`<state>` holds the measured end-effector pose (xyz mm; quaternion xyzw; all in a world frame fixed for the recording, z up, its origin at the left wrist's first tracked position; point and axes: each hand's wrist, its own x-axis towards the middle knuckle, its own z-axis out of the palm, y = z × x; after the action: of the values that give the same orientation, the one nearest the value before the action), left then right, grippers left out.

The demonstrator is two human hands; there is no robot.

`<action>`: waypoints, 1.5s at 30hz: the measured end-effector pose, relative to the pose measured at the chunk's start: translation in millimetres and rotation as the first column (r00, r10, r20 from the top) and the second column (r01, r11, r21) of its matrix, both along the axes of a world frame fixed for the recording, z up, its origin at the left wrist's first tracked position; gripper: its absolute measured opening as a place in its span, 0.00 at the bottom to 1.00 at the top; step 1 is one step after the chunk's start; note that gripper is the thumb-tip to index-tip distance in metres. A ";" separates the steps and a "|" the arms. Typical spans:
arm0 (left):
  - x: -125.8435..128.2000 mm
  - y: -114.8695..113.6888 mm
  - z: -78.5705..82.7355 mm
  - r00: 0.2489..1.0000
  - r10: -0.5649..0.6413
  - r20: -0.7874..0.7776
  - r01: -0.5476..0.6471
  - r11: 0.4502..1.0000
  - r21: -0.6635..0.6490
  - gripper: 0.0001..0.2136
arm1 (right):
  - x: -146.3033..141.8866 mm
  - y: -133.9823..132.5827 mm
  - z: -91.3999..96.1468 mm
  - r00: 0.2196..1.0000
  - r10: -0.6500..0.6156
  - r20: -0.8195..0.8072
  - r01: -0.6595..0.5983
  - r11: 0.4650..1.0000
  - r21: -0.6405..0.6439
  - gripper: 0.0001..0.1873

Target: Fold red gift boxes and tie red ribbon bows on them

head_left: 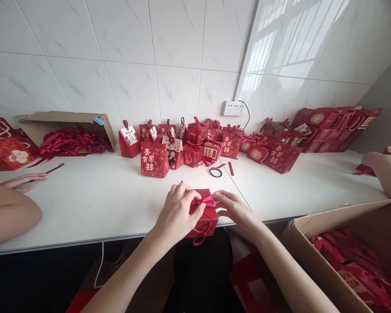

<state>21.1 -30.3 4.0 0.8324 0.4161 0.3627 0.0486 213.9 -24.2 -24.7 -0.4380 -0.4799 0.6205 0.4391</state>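
A small red gift box (pixel 206 215) with a rope handle rests at the front edge of the white table (pixel 101 200). My left hand (pixel 177 211) is closed on its left side, fingers pinching a pink-red ribbon (pixel 206 201) on the box top. On the right, my right hand (pixel 233 208) grips the other end of that ribbon, fingers curled. Behind them stands a row of finished red gift boxes (pixel 154 158) along the wall.
A cardboard box of red ribbons (pixel 68 139) lies at the back left. Another open carton (pixel 342 256) with flat red boxes sits at the lower right. A black hair tie (pixel 215 172) lies mid-table. Other people's arms rest at the left (pixel 9 208) and right (pixel 386 171) edges.
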 end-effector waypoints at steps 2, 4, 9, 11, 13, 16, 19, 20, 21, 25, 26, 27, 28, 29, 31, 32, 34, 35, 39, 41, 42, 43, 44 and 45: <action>2.8 1.5 -5.0 1.000 0.003 0.018 -0.003 1.000 -0.006 0.05 | -0.6 4.0 0.7 1.000 -0.023 -0.007 0.023 1.000 0.015 0.17; 2.6 2.3 -8.8 0.999 0.003 0.048 -0.003 1.000 -0.013 0.05 | -1.9 8.8 4.2 0.997 -0.077 0.024 0.075 0.994 0.081 0.17; 1.0 1.4 -11.0 0.996 -0.005 0.087 0.009 0.998 -0.055 0.06 | -11.9 33.5 24.1 0.936 -0.238 0.259 0.138 0.926 0.353 0.18; 1.6 0.9 -11.4 0.995 0.002 0.100 0.006 0.997 -0.076 0.07 | -14.1 44.8 29.2 0.892 -0.211 0.399 0.046 0.922 0.385 0.19; 0.4 0.1 -11.7 0.991 0.013 0.137 -0.001 0.996 -0.090 0.06 | -11.7 49.1 30.1 0.834 -0.197 0.516 -0.027 0.918 0.395 0.18; -7.6 -1.5 -10.7 0.963 0.116 0.244 -0.088 0.989 -0.122 0.08 | -2.4 35.9 26.8 0.765 -0.331 0.552 0.073 0.897 0.436 0.18; -18.0 -3.2 -8.0 0.944 0.217 0.248 -0.136 0.942 -0.305 0.10 | 1.8 7.9 23.9 0.706 -0.346 0.618 0.117 0.918 0.380 0.24; -20.3 -3.4 -7.1 0.949 0.217 0.227 -0.119 0.917 -0.380 0.12 | 0.3 -1.0 23.3 0.698 -0.299 0.650 0.080 0.935 0.345 0.26; -21.6 -3.6 -6.5 0.956 0.205 0.211 -0.093 0.892 -0.442 0.14 | -2.5 -8.3 22.8 0.700 -0.250 0.668 0.039 0.948 0.315 0.27; -19.6 -2.2 -6.3 0.953 0.163 0.256 -0.005 0.851 -0.525 0.16 | -16.6 -19.0 19.3 0.761 -0.200 0.617 0.006 0.954 0.301 0.26; -18.7 -1.5 -6.8 0.949 0.152 0.275 0.017 0.848 -0.530 0.16 | -18.5 -18.5 17.9 0.785 -0.202 0.586 0.015 0.951 0.308 0.25; -18.1 -0.7 -7.4 0.946 0.140 0.292 0.042 0.842 -0.538 0.16 | -19.5 -17.6 16.4 0.811 -0.199 0.550 0.019 0.949 0.314 0.25; -17.8 0.1 -8.1 0.942 0.126 0.310 0.069 0.833 -0.550 0.16 | -19.8 -16.7 14.8 0.839 -0.191 0.509 0.020 0.947 0.321 0.24; -17.9 0.9 -8.8 0.937 0.116 0.328 0.096 0.821 -0.563 0.16 | -19.4 -16.0 13.1 0.867 -0.180 0.465 0.020 0.944 0.328 0.23; -18.4 2.1 -10.3 0.925 0.111 0.364 0.135 0.798 -0.587 0.16 | -18.2 -15.2 9.6 0.911 -0.157 0.381 0.023 0.942 0.333 0.22; -18.8 2.4 -11.1 0.918 0.117 0.380 0.146 0.790 -0.596 0.16 | -17.7 -15.0 7.9 0.927 -0.150 0.343 0.029 0.942 0.333 0.22; -19.4 2.7 -12.7 0.905 0.129 0.406 0.162 0.778 -0.607 0.16 | -17.2 -14.8 4.3 0.953 -0.139 0.269 0.045 0.943 0.330 0.23; -19.6 2.8 -13.4 0.899 0.131 0.418 0.171 0.773 -0.611 0.16 | -17.3 -14.6 2.4 0.964 -0.133 0.231 0.052 0.944 0.326 0.23; -20.0 3.4 -15.9 0.885 0.112 0.451 0.215 0.762 -0.611 0.16 | -18.0 -12.6 -7.3 0.988 -0.130 0.086 0.100 0.954 0.284 0.23; -19.8 4.2 -17.4 0.882 0.109 0.459 0.222 0.762 -0.608 0.16 | -17.7 -10.9 -13.6 0.992 -0.127 0.015 0.119 0.960 0.254 0.22; -19.6 4.5 -18.4 0.880 0.113 0.461 0.220 0.762 -0.609 0.16 | -17.5 -10.0 -16.8 0.992 -0.124 -0.018 0.124 0.962 0.243 0.22; -19.4 4.7 -19.4 0.879 0.118 0.462 0.218 0.762 -0.609 0.16 | -17.2 -9.2 -19.8 0.991 -0.122 -0.048 0.130 0.963 0.235 0.22; -19.1 4.9 -20.5 0.877 0.120 0.464 0.217 0.763 -0.608 0.16 | -17.0 -8.5 -22.6 0.990 -0.120 -0.076 0.135 0.964 0.229 0.22; -18.9 4.8 -21.7 0.876 0.119 0.467 0.219 0.765 -0.606 0.16 | -17.0 -8.1 -24.8 0.988 -0.119 -0.103 0.139 0.965 0.223 0.22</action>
<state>2.2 -25.5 -17.7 0.6595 0.4660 0.3911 0.4416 196.9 -32.3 -49.6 -0.3868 -0.4986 0.5499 0.5471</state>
